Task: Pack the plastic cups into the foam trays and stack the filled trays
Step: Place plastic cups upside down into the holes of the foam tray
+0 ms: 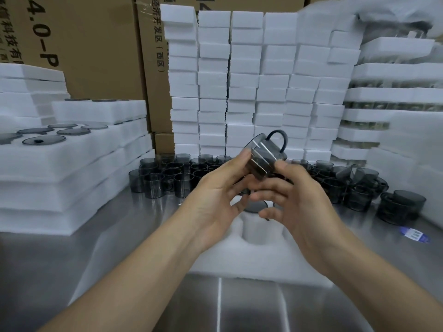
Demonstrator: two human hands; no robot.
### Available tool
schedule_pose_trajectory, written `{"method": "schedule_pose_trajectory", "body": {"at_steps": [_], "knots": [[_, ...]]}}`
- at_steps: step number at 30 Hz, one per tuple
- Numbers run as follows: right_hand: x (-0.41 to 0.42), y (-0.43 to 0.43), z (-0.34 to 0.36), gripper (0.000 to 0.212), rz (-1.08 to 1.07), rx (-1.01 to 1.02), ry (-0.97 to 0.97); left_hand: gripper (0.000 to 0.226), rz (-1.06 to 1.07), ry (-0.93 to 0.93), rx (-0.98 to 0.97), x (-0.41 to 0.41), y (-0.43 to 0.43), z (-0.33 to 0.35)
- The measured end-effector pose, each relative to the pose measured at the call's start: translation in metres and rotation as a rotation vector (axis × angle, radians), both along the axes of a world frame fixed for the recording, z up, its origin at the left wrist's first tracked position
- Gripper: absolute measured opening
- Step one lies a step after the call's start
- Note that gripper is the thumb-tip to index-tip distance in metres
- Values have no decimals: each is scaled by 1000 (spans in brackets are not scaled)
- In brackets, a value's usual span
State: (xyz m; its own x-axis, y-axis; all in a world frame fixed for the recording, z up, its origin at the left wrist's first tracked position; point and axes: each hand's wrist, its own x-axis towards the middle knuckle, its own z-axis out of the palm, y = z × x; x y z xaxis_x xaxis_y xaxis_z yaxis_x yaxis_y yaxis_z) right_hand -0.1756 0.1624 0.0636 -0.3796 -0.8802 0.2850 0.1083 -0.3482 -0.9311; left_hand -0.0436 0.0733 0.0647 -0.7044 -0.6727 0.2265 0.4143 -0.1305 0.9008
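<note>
The left hand [215, 190] and right hand [292, 200] pinch a tilted smoky cup [263, 156] just above the foam tray [227, 255]; likely risks are its smooth wall slipping or its handle snagging a pocket edge during lowering.

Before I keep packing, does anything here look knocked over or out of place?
Yes: one cup in the right-hand cluster of cups lies tipped on its side, while its neighbours stand upright.
</note>
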Motion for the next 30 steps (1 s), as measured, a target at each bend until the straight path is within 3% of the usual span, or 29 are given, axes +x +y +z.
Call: {"method": "schedule_pose_trajectory", "body": {"at_steps": [4,9,12,16,20,23,27,30], "knots": [[-1,-2,0,55,27,35,2,44,33,0,-15,-1,2,0],[-1,-2,-4,47,-32,-22,94,41,90,-9,-9,1,2,-1],[0,-1,-1,42,-21,4,37,49,113,-8,-7,1,0,0],[-1,0,5,67,70,117,-13,45,124,-45,-115,3,-1,2],[-2,-1,3,66,15,131,3,56,163,-59,-152,2,-2,2],[-3,-1,-2,41,-149,51,137,58,253,-88,-175,4,-5,3],[-5,2,-3,42,-106,-8,361,46,216,-175,-238,9,-11,0],[-12,8,4,36,-47,-17,484,55,133,-242,-292,12,-15,2]]}}
